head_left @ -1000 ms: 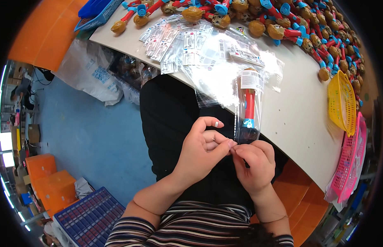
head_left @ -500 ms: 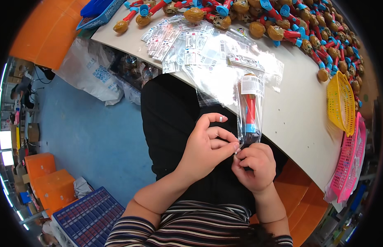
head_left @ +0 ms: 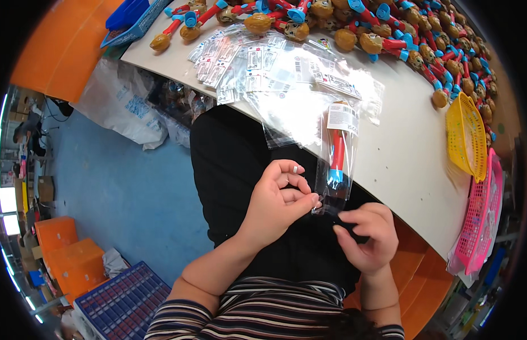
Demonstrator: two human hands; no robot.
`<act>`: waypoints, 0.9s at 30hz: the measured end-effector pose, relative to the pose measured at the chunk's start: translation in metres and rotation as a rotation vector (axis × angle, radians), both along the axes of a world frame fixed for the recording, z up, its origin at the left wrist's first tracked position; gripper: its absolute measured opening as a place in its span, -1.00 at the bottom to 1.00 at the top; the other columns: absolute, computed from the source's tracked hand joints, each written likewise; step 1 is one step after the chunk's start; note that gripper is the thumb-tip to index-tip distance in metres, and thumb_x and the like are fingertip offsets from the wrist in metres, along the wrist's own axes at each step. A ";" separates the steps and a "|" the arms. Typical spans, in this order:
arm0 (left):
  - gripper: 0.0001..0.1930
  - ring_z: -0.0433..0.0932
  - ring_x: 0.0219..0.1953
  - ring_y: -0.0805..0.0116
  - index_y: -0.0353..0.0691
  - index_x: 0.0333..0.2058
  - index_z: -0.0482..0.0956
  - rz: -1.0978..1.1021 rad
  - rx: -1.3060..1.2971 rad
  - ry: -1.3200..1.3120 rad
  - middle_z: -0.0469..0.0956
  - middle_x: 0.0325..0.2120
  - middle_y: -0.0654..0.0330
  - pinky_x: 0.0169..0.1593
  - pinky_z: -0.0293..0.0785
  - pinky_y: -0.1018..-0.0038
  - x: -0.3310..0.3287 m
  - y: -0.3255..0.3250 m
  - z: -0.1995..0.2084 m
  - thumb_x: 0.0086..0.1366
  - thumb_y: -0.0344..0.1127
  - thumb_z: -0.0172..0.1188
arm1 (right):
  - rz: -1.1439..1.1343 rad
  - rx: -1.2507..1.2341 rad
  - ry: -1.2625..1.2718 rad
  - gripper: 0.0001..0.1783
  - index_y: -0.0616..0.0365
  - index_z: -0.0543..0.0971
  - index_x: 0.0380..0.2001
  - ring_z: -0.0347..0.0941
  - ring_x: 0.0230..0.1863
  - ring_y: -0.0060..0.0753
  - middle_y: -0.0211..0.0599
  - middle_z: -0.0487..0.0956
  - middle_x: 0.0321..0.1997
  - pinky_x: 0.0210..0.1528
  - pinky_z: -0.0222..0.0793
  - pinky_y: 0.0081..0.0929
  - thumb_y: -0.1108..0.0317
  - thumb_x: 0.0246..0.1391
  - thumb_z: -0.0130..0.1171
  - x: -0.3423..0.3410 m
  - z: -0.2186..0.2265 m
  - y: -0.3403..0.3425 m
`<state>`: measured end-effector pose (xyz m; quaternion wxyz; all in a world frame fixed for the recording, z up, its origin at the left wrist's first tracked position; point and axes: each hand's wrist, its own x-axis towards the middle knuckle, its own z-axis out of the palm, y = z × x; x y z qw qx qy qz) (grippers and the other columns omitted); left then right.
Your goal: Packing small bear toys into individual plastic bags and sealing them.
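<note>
My left hand (head_left: 280,195) pinches the near left corner of a clear plastic bag (head_left: 338,191) between thumb and forefinger. Inside that bag lies a red and blue toy figure (head_left: 337,150) with a brown head, partly covered by a white printed label (head_left: 343,118). The bag's far part rests on the table, and its near end sticks out past the edge over my lap. My right hand (head_left: 371,235) is just right of the bag's near end, thumb and forefinger apart, holding nothing that I can see.
Flat clear bags with printed labels (head_left: 263,65) are spread on the white table (head_left: 399,164). Similar toy figures (head_left: 388,42) are heaped at the far right. A yellow basket (head_left: 466,136) and a pink basket (head_left: 477,218) stand at the right edge, a blue basket (head_left: 140,28) at the far left.
My right hand has let go of the bag's near end and moved right and down, its fingers parting. My left hand keeps its pinch; the bag's near end has shifted slightly left.
</note>
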<state>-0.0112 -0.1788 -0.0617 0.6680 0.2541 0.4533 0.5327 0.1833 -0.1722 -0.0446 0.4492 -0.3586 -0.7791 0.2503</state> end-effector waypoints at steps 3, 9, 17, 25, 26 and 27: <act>-0.56 0.57 -0.33 0.50 -0.32 -0.08 0.28 -0.003 0.004 0.012 0.44 -0.31 0.16 -0.21 0.54 0.61 0.001 -0.001 0.000 0.11 -0.67 0.25 | 0.038 0.041 -0.073 -0.64 0.07 0.50 -0.44 0.46 -0.28 -0.29 -0.39 0.65 -0.28 -0.27 0.42 -0.45 0.57 -0.32 0.47 -0.014 -0.005 0.004; -0.58 0.55 -0.34 0.53 -0.32 -0.09 0.29 -0.004 0.040 0.041 0.41 -0.31 0.19 -0.21 0.53 0.64 0.001 -0.001 -0.002 0.11 -0.69 0.24 | 0.101 0.098 -0.120 -0.60 0.07 0.50 -0.38 0.45 -0.26 -0.30 -0.42 0.62 -0.28 -0.26 0.41 -0.44 0.61 -0.34 0.43 -0.015 -0.017 0.007; -0.55 0.55 -0.33 0.51 -0.29 -0.09 0.26 0.016 0.071 0.013 0.33 -0.30 0.22 -0.17 0.56 0.59 0.005 -0.004 -0.013 0.09 -0.70 0.24 | 0.116 0.041 -0.042 -0.59 0.05 0.33 -0.49 0.40 -0.31 -0.21 -0.37 0.57 -0.36 -0.28 0.36 -0.42 0.71 -0.30 0.31 -0.018 -0.017 0.010; -0.54 0.57 -0.27 0.43 -0.28 -0.09 0.24 0.063 0.058 0.058 0.29 -0.30 0.24 -0.16 0.57 0.55 -0.002 -0.001 -0.014 0.09 -0.71 0.23 | 0.110 -0.223 0.321 -0.52 -0.05 0.15 -0.58 0.30 -0.39 -0.28 -0.29 0.58 -0.41 -0.25 0.24 -0.39 0.66 -0.18 0.26 0.024 -0.001 -0.003; -0.54 0.57 -0.27 0.42 -0.28 -0.09 0.24 0.053 0.027 0.058 0.29 -0.31 0.24 -0.16 0.58 0.54 -0.003 -0.001 -0.013 0.09 -0.72 0.22 | 0.018 -0.222 0.363 -0.55 -0.04 0.14 -0.54 0.28 -0.40 -0.33 -0.26 0.54 -0.48 -0.25 0.23 -0.40 0.63 -0.10 0.23 0.034 0.008 0.001; -0.55 0.58 -0.27 0.40 -0.27 -0.10 0.25 0.042 0.044 0.080 0.29 -0.31 0.24 -0.16 0.59 0.52 -0.001 0.000 -0.010 0.09 -0.73 0.21 | -0.087 -0.336 0.606 -0.58 -0.03 0.12 -0.50 0.24 -0.42 -0.37 -0.31 0.42 -0.57 -0.28 0.22 -0.45 0.66 -0.02 0.13 0.066 0.006 0.003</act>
